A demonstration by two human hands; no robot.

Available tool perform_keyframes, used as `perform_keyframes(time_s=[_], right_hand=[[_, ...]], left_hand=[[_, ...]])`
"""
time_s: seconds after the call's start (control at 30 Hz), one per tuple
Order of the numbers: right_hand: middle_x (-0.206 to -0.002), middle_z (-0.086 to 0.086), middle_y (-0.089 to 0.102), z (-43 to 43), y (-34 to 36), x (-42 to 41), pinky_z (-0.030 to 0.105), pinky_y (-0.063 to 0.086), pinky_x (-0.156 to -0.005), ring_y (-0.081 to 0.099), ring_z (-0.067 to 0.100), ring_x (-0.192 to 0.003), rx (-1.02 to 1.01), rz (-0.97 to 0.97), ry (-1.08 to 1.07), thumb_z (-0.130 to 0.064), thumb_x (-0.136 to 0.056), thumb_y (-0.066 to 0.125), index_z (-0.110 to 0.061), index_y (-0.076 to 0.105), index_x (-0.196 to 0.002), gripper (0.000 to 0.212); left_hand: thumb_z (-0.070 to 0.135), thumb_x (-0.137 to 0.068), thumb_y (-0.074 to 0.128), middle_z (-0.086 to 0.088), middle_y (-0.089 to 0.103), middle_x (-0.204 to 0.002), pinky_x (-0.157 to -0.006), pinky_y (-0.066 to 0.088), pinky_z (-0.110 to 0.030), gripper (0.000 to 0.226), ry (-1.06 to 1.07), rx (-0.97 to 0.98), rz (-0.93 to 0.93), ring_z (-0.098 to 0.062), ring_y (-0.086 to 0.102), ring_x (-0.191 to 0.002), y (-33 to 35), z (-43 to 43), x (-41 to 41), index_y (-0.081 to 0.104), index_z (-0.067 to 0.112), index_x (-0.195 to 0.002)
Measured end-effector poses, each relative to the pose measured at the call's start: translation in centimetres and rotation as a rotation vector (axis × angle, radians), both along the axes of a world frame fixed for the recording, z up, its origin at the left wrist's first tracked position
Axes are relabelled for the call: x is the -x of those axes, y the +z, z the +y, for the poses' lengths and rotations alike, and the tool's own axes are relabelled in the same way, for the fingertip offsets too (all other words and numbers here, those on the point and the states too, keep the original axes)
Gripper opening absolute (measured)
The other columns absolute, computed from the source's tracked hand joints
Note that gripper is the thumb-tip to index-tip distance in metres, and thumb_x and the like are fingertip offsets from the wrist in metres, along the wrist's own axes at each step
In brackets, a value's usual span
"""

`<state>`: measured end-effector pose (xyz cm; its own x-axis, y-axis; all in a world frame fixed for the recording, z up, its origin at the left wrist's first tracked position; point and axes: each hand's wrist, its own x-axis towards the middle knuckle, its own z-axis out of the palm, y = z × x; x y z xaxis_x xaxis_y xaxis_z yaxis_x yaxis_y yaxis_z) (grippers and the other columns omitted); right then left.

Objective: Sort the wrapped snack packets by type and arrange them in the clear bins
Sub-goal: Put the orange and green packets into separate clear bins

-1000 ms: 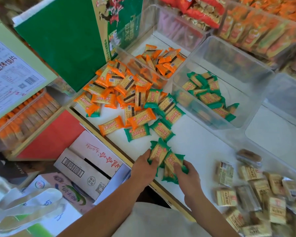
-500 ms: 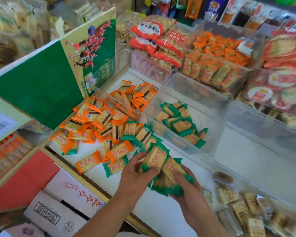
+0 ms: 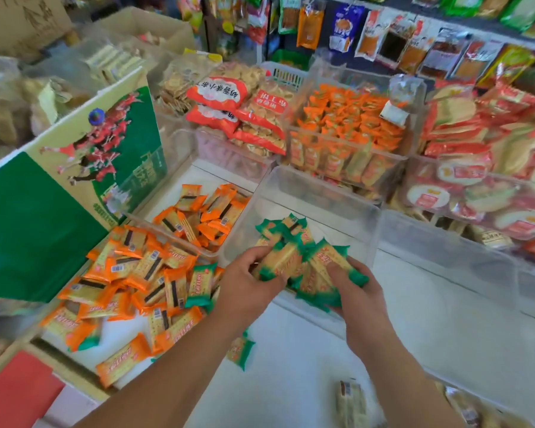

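- Green packets [image 3: 306,264]: a bundle held between both hands, above the near rim of the middle clear bin [image 3: 322,193]; the farthest ones may already lie inside, as the view is blurred there
- Left hand [image 3: 247,282]: grip closed, fingers curled round the bundle's left end
- Right hand [image 3: 355,291]: grip closed, cupped under the bundle's right side, thumb on top
- Left clear bin [image 3: 195,171]: just beside the middle one; orange packets [image 3: 204,211] inside
- Bench [image 3: 291,381]: loose orange pile [image 3: 130,273] before the left bin; single green packet [image 3: 240,350] beside the left forearm; beige packets [image 3: 349,403] near the lower edge
- Green carton [image 3: 44,211]: upright at left
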<state>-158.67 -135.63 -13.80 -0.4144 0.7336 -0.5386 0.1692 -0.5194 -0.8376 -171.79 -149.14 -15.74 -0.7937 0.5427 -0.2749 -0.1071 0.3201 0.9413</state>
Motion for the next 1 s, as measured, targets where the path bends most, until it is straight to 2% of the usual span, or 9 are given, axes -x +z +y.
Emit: perform_keyframes(time_s=[0.17, 0.3, 0.4, 0.57, 0.63, 0.7, 0.8, 0.87, 1.0], right_hand=[[-0.104, 0.0, 0.078, 2.9, -1.6, 2.4, 0.036, 0.061, -0.066, 0.077, 0.02, -0.088, 0.017, -0.071, -0.01, -0.022, -0.09, 0.077, -0.03, 0.067, -0.116, 0.029], [-0.098, 0.0, 0.079, 3.2, -2.6, 2.8, 0.03, 0.059, -0.056, 0.078, 0.02, -0.083, 0.049, -0.071, -0.034, -0.017, -0.093, 0.074, -0.025, 0.068, -0.113, 0.023], [-0.097, 0.0, 0.079, 3.6, -3.2, 3.1, 0.032, 0.059, -0.058, 0.078, 0.02, -0.082, 0.055, -0.081, -0.056, -0.019, -0.093, 0.075, -0.025, 0.068, -0.113, 0.022], [-0.098, -0.003, 0.078, 4.6, -3.9, 3.8, 0.039, 0.062, -0.065, 0.078, 0.019, -0.08, -0.007, -0.152, -0.071, -0.029, -0.092, 0.076, -0.029, 0.066, -0.11, 0.021], [-0.101, -0.003, 0.076, 4.7, -3.9, 4.0, 0.035, 0.06, -0.061, 0.077, 0.017, -0.08, -0.028, -0.187, -0.049, -0.032, -0.091, 0.077, -0.028, 0.063, -0.113, 0.025], [-0.109, -0.004, 0.072, 4.3, -3.6, 3.9, 0.029, 0.056, -0.059, 0.074, 0.014, -0.084, -0.034, -0.218, -0.007, -0.035, -0.09, 0.078, -0.025, 0.059, -0.121, 0.039], [-0.128, -0.004, 0.055, 3.4, -2.9, 3.0, 0.026, 0.047, -0.073, 0.061, 0.011, -0.094, -0.176, -0.365, 0.096, -0.04, -0.095, 0.069, -0.023, 0.045, -0.147, 0.06], [-0.129, -0.008, 0.05, 2.0, -2.2, 2.0, 0.025, 0.047, -0.073, 0.057, 0.005, -0.092, -0.352, -0.419, 0.116, -0.037, -0.098, 0.063, -0.027, 0.047, -0.146, 0.051], [-0.121, -0.016, 0.062, -4.0, -1.7, 0.7, 0.022, 0.051, -0.091, 0.062, 0.008, -0.112, -0.578, -0.213, 0.219, -0.023, -0.098, 0.064, -0.036, 0.066, -0.115, 0.022]], left_hand=[[0.014, -0.084, 0.081, 0.011, 0.053, -0.132, -0.096, 0.041, -0.001, 0.06, -0.161, 0.151, 0.29, -0.002, 0.058, -0.117, -2.5, 1.5, 0.6, 0.061, 0.023, -0.14], [0.016, -0.086, 0.078, 0.009, 0.05, -0.141, -0.113, 0.044, -0.027, 0.064, -0.199, 0.174, 0.302, -0.008, 0.052, -0.131, -4.4, 1.9, 0.2, 0.056, 0.026, -0.146], [0.019, -0.087, 0.077, 0.006, 0.048, -0.147, -0.117, 0.041, -0.031, 0.065, -0.194, 0.2, 0.289, -0.011, 0.048, -0.136, -4.8, 2.8, 0.1, 0.054, 0.022, -0.148], [0.017, -0.083, 0.08, 0.005, 0.054, -0.122, -0.1, 0.053, -0.032, 0.056, -0.165, 0.235, 0.247, -0.016, 0.059, -0.114, -4.2, 4.8, 1.3, 0.06, 0.009, -0.135], [0.02, -0.083, 0.082, 0.005, 0.052, -0.126, -0.105, 0.05, -0.034, 0.066, -0.139, 0.248, 0.231, -0.015, 0.055, -0.119, -4.1, 5.1, 1.6, 0.054, 0.009, -0.142], [0.027, -0.083, 0.083, -0.001, 0.054, -0.134, -0.108, 0.046, -0.034, 0.071, -0.136, 0.274, 0.22, -0.018, 0.052, -0.126, -4.2, 4.9, 1.9, 0.052, 0.008, -0.145], [0.026, -0.088, 0.079, -0.001, 0.06, -0.119, -0.092, 0.05, -0.029, 0.05, -0.078, 0.246, 0.244, -0.019, 0.062, -0.111, -3.7, 3.5, 2.0, 0.063, 0.008, -0.132], [0.026, -0.091, 0.076, 0.003, 0.066, -0.11, -0.088, 0.053, -0.03, 0.036, 0.024, 0.235, 0.208, -0.013, 0.065, -0.101, -3.2, 1.3, 1.8, 0.069, 0.012, -0.123], [0.019, -0.087, 0.077, 0.01, 0.069, -0.077, -0.068, 0.056, -0.029, 0.007, 0.159, 0.219, 0.164, -0.007, 0.066, -0.073, -3.1, -4.6, 0.3, 0.07, 0.021, -0.085]])
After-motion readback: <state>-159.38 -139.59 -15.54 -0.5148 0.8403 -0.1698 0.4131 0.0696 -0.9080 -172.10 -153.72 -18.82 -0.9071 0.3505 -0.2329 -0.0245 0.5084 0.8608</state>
